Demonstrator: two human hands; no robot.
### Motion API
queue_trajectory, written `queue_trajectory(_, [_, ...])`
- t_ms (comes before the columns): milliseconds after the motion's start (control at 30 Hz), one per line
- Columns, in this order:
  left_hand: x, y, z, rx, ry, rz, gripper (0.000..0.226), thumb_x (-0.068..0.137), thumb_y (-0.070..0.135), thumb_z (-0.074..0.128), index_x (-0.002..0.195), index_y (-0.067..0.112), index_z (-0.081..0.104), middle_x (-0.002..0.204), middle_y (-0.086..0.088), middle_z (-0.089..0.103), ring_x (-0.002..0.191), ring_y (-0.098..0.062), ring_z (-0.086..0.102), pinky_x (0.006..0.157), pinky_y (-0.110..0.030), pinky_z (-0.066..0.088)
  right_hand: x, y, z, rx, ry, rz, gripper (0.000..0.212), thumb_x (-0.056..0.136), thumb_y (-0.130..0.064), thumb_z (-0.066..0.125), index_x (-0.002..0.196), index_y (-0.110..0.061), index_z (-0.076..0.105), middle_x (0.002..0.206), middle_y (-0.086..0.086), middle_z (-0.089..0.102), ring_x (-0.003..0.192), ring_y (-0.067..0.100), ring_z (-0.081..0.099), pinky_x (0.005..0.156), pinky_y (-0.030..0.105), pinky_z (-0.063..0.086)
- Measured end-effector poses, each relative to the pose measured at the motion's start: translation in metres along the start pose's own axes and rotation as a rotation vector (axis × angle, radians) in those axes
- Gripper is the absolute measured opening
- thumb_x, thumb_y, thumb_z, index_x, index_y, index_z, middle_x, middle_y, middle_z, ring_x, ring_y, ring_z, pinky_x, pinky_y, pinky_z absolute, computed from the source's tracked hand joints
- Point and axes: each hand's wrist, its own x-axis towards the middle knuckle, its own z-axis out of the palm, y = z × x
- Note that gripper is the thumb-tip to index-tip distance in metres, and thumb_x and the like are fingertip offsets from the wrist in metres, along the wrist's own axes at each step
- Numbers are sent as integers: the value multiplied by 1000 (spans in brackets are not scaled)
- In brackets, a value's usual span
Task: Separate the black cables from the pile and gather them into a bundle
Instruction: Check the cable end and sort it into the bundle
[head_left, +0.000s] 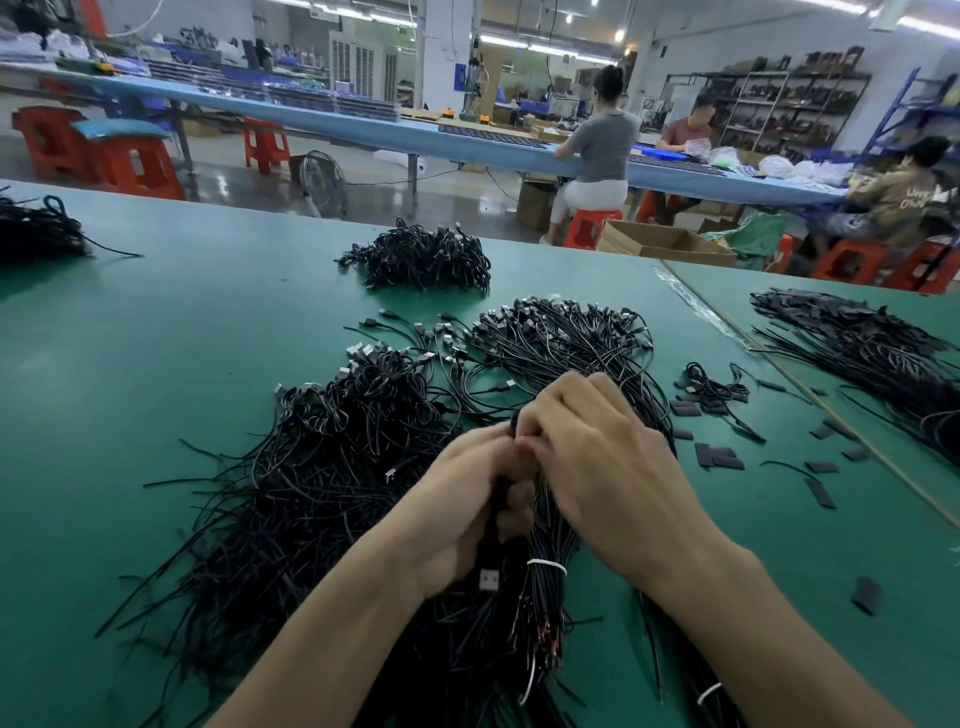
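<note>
L hand (462, 504): grip curled round a few black cables (489, 548), held just L of the tied bundle (543, 603). A silver USB plug (489, 579) pokes out under the palm, level w/ the bundle's white tie (548, 565). R hand (602, 457) sits above the tied bundle, fingers bent down. Its grip is narrow, thumb + forefinger pinching the top end of the same cables, and both hands' fingertips touch there. Tied bundle lies on the green counter (156, 322), cut ends w/ red wire tips pointing toward the person. A 2nd white tie (709, 692) shows to the bundle's R, by the R forearm. L of the tied bundle: big loose pile (322, 467) of black cables, tangled, stray ends spread over the counter. Beyond the bundle, past the hands: fanned pile (561, 338), plugs toward the far edge. Further beyond the bundle: small heap (421, 257). Far L of the bundle, at the frame edge: another heap (36, 231). R of the tied bundle: flat black pieces (719, 457) scattered about. Well R of the bundle, across a seam in the top: one more cable pile (883, 358). Bkgd, far beyond the bundle: cardboard box (660, 241), red stools (589, 228), people seated at a long blue counter (363, 130).
</note>
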Motion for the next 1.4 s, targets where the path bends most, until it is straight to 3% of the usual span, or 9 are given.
queue_trajectory(133, [3, -5, 4, -80, 37, 252, 27, 88, 13, 46, 107, 13, 65, 78, 0, 59, 67, -9, 54, 57, -21, 46, 1, -2, 10, 382, 244, 203, 10, 96, -27, 56, 86, -25, 58, 92, -13, 53, 86, 10, 51, 68, 16, 42])
queue_trajectory(300, [2, -5, 0, 379, 205, 609, 27, 91, 18, 60, 117, 24, 59, 106, 4, 70, 101, -10, 66, 86, -24, 52, 3, -1, 10, 912, 235, 397, 13, 96, -17, 62, 84, -21, 66, 80, -9, 66, 73, 5, 59, 69, 23, 49])
queue_trajectory(533, [-3, 2, -5, 464, 319, 602, 15, 81, 34, 72, 92, 40, 65, 66, 4, 65, 56, -11, 59, 53, -19, 47, -3, 2, 6, 1243, 142, 398, 18, 96, -11, 58, 80, -12, 63, 58, -19, 57, 55, -7, 52, 58, 6, 42])
queue_trajectory(700, [0, 2, 0, 274, 216, 504, 27, 100, 5, 51, 113, 21, 68, 89, -3, 76, 83, -14, 72, 75, -23, 55, -6, 7, 12, 1187, 58, 380, 16, 94, -11, 61, 80, -14, 67, 66, -14, 66, 64, -6, 58, 65, 9, 47])
queue_trajectory(833, [-3, 3, 0, 151, 197, 503, 30, 96, 29, 41, 110, 28, 67, 99, -9, 76, 98, -19, 71, 80, -25, 51, -11, 11, 21, 1116, 41, 430, 17, 95, -13, 63, 80, -18, 69, 69, -18, 66, 68, -8, 57, 67, 6, 43])
queue_trajectory(1033, [-4, 3, 0, 302, 167, 602, 19, 83, 25, 77, 96, 19, 64, 76, -7, 73, 70, -34, 64, 67, -27, 50, -16, 16, 32, 1210, 26, 500, 20, 88, -27, 67, 87, -7, 70, 74, -4, 65, 71, 3, 55, 67, 15, 48])
queue_trajectory(1133, [-1, -1, -5, 593, 319, 609, 35, 68, 34, 87, 91, 35, 61, 78, 14, 57, 64, -6, 47, 59, -17, 39, -13, 19, 29, 1070, 147, 500, 14, 94, -19, 64, 82, -17, 69, 70, -9, 64, 69, 6, 54, 65, 19, 49])
queue_trajectory(1300, [3, -12, -8, 679, 310, 528, 34, 75, 31, 85, 79, 32, 52, 63, 8, 57, 50, -7, 50, 49, -20, 41, -8, 9, 19, 971, 231, 450, 10, 94, -22, 64, 85, -24, 67, 68, -3, 65, 62, 29, 48, 61, 58, 46])
queue_trajectory(1400, [2, -10, -8, 508, 284, 496, 23, 79, 25, 80, 81, 20, 58, 69, -3, 68, 61, -21, 70, 55, -27, 54, -7, 3, 16, 989, 229, 370, 14, 93, -17, 66, 83, -27, 68, 77, -8, 68, 65, 22, 62, 56, 32, 53])
